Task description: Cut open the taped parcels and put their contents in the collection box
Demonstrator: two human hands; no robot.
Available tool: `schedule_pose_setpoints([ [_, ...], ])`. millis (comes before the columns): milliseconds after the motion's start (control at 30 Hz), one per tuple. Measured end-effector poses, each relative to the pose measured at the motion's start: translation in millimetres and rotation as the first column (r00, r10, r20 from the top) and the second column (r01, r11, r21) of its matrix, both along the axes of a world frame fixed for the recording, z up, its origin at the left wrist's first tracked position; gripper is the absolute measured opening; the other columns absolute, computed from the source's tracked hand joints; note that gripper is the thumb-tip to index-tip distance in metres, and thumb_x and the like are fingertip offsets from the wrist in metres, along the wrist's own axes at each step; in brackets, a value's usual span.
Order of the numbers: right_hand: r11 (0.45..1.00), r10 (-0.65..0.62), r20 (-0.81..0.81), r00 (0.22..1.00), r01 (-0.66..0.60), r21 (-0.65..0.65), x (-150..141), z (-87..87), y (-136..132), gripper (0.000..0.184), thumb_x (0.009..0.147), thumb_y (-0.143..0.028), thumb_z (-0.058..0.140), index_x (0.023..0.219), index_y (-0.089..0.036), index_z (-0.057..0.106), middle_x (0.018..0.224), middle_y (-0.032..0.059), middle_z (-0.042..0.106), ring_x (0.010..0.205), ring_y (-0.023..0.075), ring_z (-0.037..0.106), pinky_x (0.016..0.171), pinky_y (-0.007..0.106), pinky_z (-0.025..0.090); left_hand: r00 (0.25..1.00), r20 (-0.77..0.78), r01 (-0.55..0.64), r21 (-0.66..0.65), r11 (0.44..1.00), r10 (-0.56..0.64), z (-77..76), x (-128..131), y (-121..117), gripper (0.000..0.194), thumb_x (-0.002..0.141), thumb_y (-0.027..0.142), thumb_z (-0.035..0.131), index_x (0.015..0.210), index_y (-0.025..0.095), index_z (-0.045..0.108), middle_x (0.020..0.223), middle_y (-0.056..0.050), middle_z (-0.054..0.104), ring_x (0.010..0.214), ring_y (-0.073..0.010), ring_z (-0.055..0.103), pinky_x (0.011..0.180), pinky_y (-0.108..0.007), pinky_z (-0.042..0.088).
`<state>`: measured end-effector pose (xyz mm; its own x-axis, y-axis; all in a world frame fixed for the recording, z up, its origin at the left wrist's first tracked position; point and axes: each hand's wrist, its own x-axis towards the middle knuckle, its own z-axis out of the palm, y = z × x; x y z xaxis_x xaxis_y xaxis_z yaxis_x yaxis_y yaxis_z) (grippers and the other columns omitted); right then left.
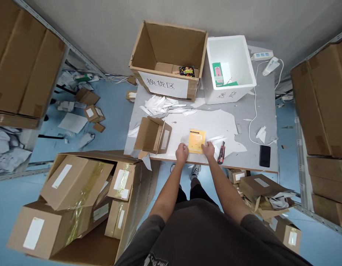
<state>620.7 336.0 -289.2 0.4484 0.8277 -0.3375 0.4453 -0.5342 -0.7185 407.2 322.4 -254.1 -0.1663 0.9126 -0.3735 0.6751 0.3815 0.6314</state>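
A flat yellow packet (197,140) with small dark print lies near the table's front edge, between my two hands. My right hand (208,150) pinches its lower right corner, thumb on top. Close by the packet's left side, my left hand (182,152) is closed with the fingers curled; what it holds is too small to make out. Something clear, like thin plastic, shows around the packet's left edge. Right of my right hand rests a red and black box cutter (221,153). An open small cardboard box (153,135) stands to the left of my left hand.
At the table's back stand a large cardboard box (165,84) and a white foam box (232,95). Torn white paper (160,106) lies before them. A phone (264,156), cable and power strip (262,55) are at right. Cartons (77,181) fill a big box at lower left.
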Motion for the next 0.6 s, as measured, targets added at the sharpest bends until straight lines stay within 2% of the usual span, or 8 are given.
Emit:
schedule_pose_setpoints([
  [67, 0.997, -0.047, 0.071, 0.996, 0.042, 0.07, 3, 13.5, 2, 0.035, 0.084, -0.039, 0.066, 0.112, -0.018, 0.065, 0.117, 0.015, 0.071, 0.113, 0.03, 0.062, 0.105, 0.043, 0.049, 0.983, 0.064, 0.168, 0.07, 0.983, -0.172, 6.1, 15, 11, 0.023, 0.103, 0.023, 0.056, 0.122, 0.024, 0.069, 0.118, -0.01, 0.073, 0.11, -0.0233, 0.07, 0.1, -0.033, 0.051],
  [133, 0.997, -0.042, 0.084, 0.996, 0.036, 0.067, 4, 24.3, 4, 0.033, 0.087, -0.036, 0.06, 0.114, -0.017, 0.067, 0.112, 0.0137, 0.073, 0.108, 0.0282, 0.065, 0.103, 0.04, 0.05, 0.968, 0.067, 0.24, 0.031, 0.97, -0.241, 9.3, 26, 23, 0.026, 0.1, 0.02, 0.059, 0.124, 0.02, 0.07, 0.129, -0.014, 0.071, 0.122, -0.0259, 0.066, 0.107, -0.034, 0.049],
  [200, 0.998, 0.007, 0.063, 0.998, -0.004, -0.059, 2, 28.3, 6, 0.029, 0.087, -0.033, 0.06, 0.11, -0.018, 0.069, 0.107, 0.0118, 0.075, 0.102, 0.0269, 0.068, 0.098, 0.037, 0.052, 0.98, 0.032, 0.198, -0.118, 0.973, -0.196, 7.5, 32, 32, 0.03, 0.096, 0.02, 0.064, 0.125, 0.016, 0.07, 0.132, -0.018, 0.07, 0.128, -0.03, 0.064, 0.109, -0.037, 0.048],
  [300, 0.965, 0.076, 0.065, 0.995, -0.057, -0.254, -5, 20.8, 9, 0.026, 0.084, -0.031, 0.066, 0.107, -0.019, 0.07, 0.107, 0.0107, 0.077, 0.102, 0.0269, 0.071, 0.094, 0.035, 0.053, 0.994, -0.002, 0.107, -0.273, 0.956, -0.112, -3.5, 33, 40, 0.034, 0.093, 0.021, 0.068, 0.126, 0.011, 0.069, 0.133, -0.022, 0.07, 0.128, -0.0318, 0.065, 0.106, -0.037, 0.048],
  [467, 0.939, 0.076, 0.062, 0.995, -0.051, -0.34, -10, -0.2, 14, 0.025, 0.084, -0.034, 0.07, 0.105, -0.02, 0.072, 0.107, 0.0105, 0.078, 0.101, 0.027, 0.072, 0.09, 0.034, 0.054, 0.996, 0.031, 0.086, -0.296, 0.951, -0.081, -20.9, 30, 44, 0.029, 0.096, 0.022, 0.062, 0.122, 0.016, 0.072, 0.125, -0.015, 0.077, 0.114, -0.0269, 0.071, 0.095, -0.033, 0.051],
  [600, 0.942, 0.028, -0.027, 0.999, -0.035, -0.335, -7, 0.6, 16, 0.025, 0.083, -0.038, 0.071, 0.101, -0.021, 0.073, 0.099, 0.0083, 0.078, 0.097, 0.0259, 0.073, 0.086, 0.033, 0.055, 0.997, 0.057, 0.061, -0.274, 0.96, -0.047, -15.5, 34, 45, 0.03, 0.097, 0.02, 0.058, 0.124, 0.02, 0.072, 0.124, -0.011, 0.08, 0.108, -0.0251, 0.074, 0.09, -0.032, 0.053],
])
